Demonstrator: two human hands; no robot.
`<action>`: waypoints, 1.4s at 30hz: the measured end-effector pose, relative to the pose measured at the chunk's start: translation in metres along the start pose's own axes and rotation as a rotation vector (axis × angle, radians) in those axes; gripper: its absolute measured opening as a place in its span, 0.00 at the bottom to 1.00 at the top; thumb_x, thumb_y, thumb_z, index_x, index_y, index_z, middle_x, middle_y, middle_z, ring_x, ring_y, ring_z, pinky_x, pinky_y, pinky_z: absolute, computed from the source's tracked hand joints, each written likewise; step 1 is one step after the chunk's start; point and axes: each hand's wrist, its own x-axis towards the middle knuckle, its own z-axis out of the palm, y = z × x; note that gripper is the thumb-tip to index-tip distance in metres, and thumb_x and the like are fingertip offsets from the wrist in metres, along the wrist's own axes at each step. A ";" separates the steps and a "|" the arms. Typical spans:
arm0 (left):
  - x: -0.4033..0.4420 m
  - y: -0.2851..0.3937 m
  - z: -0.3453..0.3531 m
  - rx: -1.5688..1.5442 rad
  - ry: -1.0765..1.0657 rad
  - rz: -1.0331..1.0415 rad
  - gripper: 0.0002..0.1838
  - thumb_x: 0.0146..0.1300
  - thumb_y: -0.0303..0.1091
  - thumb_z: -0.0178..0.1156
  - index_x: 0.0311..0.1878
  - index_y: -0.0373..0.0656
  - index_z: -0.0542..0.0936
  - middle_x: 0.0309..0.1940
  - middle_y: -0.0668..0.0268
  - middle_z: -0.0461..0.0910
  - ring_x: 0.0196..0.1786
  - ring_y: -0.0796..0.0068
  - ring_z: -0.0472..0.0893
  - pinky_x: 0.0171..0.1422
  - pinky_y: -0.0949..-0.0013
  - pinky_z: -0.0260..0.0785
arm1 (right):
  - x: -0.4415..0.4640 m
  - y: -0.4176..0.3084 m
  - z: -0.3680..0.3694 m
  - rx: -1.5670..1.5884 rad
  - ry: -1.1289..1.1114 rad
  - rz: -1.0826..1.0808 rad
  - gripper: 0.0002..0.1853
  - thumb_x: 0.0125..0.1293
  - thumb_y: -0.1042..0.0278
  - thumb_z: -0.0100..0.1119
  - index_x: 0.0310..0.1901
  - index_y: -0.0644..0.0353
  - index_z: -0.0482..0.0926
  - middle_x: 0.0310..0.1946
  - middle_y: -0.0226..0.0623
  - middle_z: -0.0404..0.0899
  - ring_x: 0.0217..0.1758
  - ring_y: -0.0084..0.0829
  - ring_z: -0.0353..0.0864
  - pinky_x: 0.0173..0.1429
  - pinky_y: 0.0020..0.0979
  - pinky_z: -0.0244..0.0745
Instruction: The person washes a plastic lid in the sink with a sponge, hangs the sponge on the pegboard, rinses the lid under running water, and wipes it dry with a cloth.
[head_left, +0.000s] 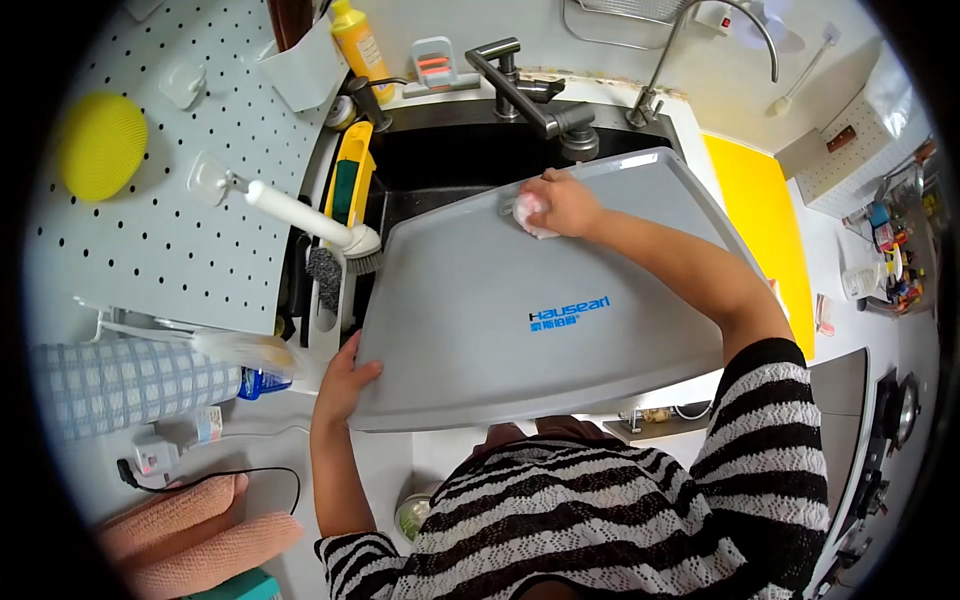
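Across the middle of the frame, a big gray tray [470, 350] sits over part of a black sink [430, 170], and blue letters [568, 312] show near its middle. Near the top edge of the tray, the person's right grip [565, 205] is closed around a white-and-pink wad [533, 214] and presses it to the tray. At the tray's lower left corner, the left grip [345, 382] holds the edge, with the thumb on top. A dark gray faucet [528, 100] is at the top middle, and a yellow bottle [360, 48] is to its left. At the left, a white-handled brush [305, 217] sticks out from a pegboard [225, 120], and a round yellow scrubber [102, 147] is at the upper left. At the right, a yellow mat [768, 235] lies on the white worktop [832, 285].
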 end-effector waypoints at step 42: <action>0.028 0.007 -0.028 0.010 0.071 -0.247 0.34 0.44 0.18 0.57 0.58 0.30 0.57 0.55 0.59 0.62 0.57 0.72 0.61 0.59 0.75 0.51 | 0.030 0.158 0.110 -0.256 -0.376 0.217 0.15 0.41 0.62 0.54 0.36 0.49 0.77 0.31 0.38 0.77 0.42 0.37 0.73 0.47 0.33 0.69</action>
